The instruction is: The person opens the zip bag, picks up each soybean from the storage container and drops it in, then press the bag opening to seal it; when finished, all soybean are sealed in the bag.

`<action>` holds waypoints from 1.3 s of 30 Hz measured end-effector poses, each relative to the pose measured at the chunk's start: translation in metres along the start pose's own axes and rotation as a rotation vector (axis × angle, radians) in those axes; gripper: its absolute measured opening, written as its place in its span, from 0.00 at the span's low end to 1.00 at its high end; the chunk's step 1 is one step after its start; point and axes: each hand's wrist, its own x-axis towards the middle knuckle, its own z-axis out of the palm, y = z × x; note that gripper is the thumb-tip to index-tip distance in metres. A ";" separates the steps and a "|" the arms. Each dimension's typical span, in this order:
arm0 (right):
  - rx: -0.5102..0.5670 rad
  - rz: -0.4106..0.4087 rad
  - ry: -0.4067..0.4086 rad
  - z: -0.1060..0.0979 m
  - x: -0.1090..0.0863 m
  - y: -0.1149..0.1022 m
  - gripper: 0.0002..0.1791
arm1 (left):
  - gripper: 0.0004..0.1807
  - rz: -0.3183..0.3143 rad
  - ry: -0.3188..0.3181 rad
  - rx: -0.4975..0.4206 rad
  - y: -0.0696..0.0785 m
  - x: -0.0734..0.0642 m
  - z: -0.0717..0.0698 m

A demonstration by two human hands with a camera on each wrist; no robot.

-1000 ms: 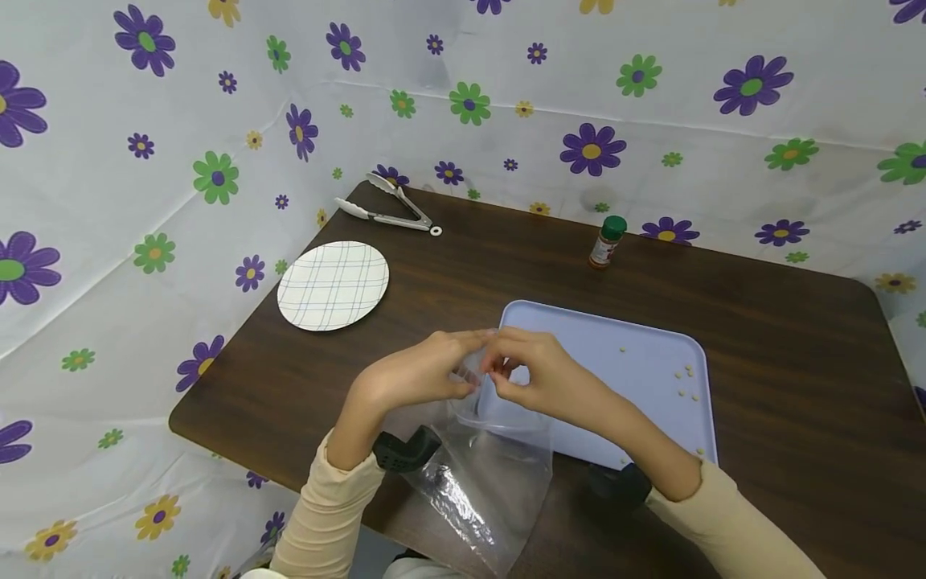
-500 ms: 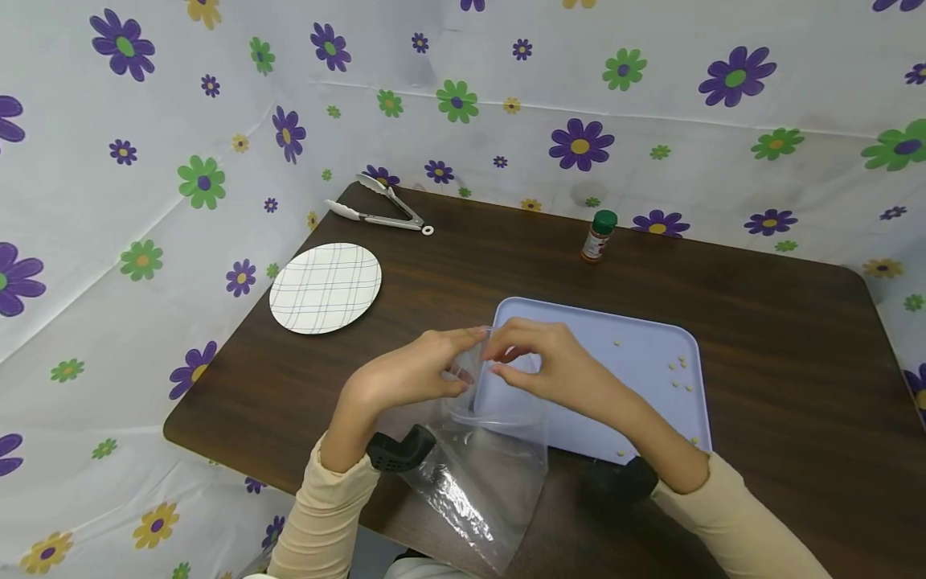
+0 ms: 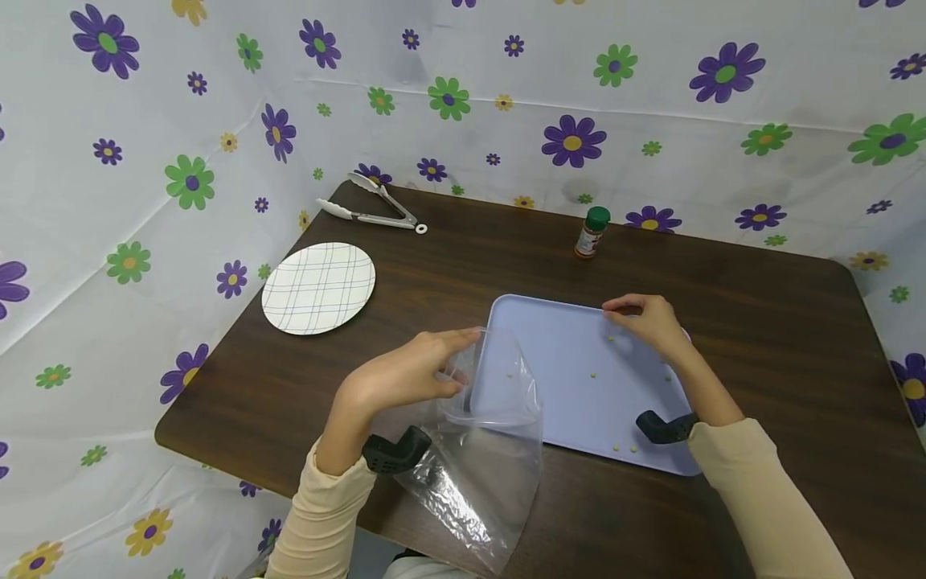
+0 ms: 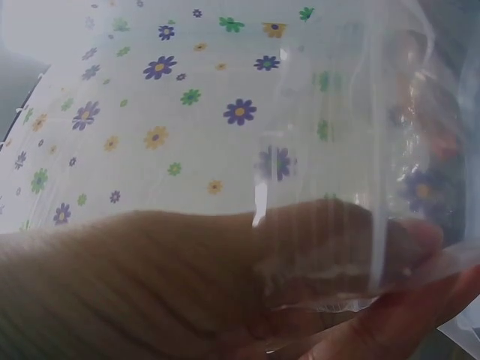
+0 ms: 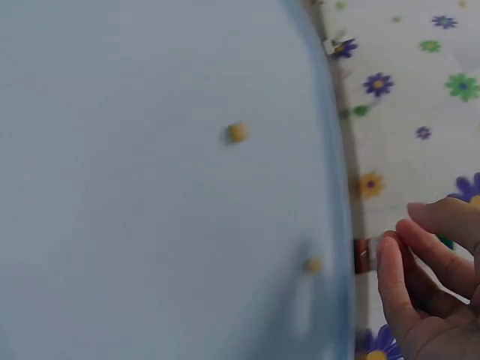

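- Left-hand grip (image 3: 408,370): thumb and index finger stand apart, curved round the upper edge of the clear plastic bag (image 3: 499,474) and holding it. The left wrist view shows the thumb through the film, with fingers along the lower side.
- Bag: located at the left end of the lavender tray (image 3: 557,346), overlapping it in the head view; the lower part slants toward the near edge of the desk (image 3: 760,346).
- Right-hand grip (image 3: 651,324): positioned at the far edge of the tray, right of centre. Fingers are bent loosely, thumb and fingertips separated by a small gap, with nothing visible between them.
- Pellets (image 3: 593,375): small, pale yellow, scattered on the tray (one lies near the right fingertips; two lie side by side along the near edge).
- Bottle (image 3: 589,236): green cap, standing upright beyond the tray.
- Plate (image 3: 318,288): round, white with a blue grid, resting on the left part of the desk.
- Tongs (image 3: 383,217): arms spread in a V, lying at the far left corner.
- Wall covering (image 3: 477,72): white, printed with purple, green and yellow flowers, behind the desk.
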 end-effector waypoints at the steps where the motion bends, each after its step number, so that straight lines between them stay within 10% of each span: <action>1: -0.033 -0.007 -0.007 0.001 0.000 0.007 0.20 | 0.38 -0.001 -0.001 -0.002 0.000 0.000 0.000; 22: -0.227 -0.185 -0.005 0.016 0.000 0.024 0.04 | 0.38 0.008 -0.004 0.013 -0.001 -0.002 0.001; 31: -0.037 -0.349 -0.135 0.026 -0.029 -0.079 0.08 | 0.38 -0.001 -0.009 0.000 0.001 -0.001 0.002; 39: 0.010 -0.788 -0.320 0.047 -0.061 -0.158 0.05 | 0.37 0.028 -0.013 0.040 0.006 -0.003 -0.005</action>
